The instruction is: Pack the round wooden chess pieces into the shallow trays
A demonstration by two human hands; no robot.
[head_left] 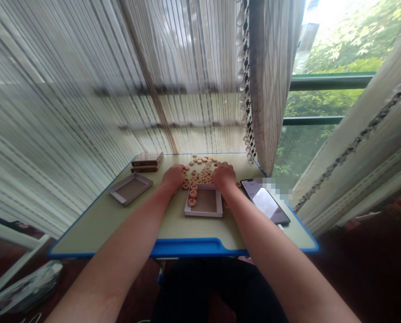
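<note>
Round wooden Chinese chess pieces (pixel 204 173) with characters on them lie spread on the table between my two hands. My left hand (pixel 175 176) is at their left edge, fingers curled, with a piece (pixel 186 168) at its fingertips. At the right edge, my right hand (pixel 225 174) is curled over with its back to me, and whatever its fingers hold is hidden. Just in front of the spread is a shallow open box (pixel 203 213). Inside it, several pieces with red characters (pixel 192 194) form a column along the left wall.
An empty shallow box lid (pixel 130 188) lies on the left of the table (pixel 99 229), with stacked flat brown boxes (pixel 147 161) behind it. A phone (pixel 265 202) lies at right, near my forearm. Curtains (pixel 200 112) hang behind the table. A blue ledge (pixel 187 246) runs along the front edge.
</note>
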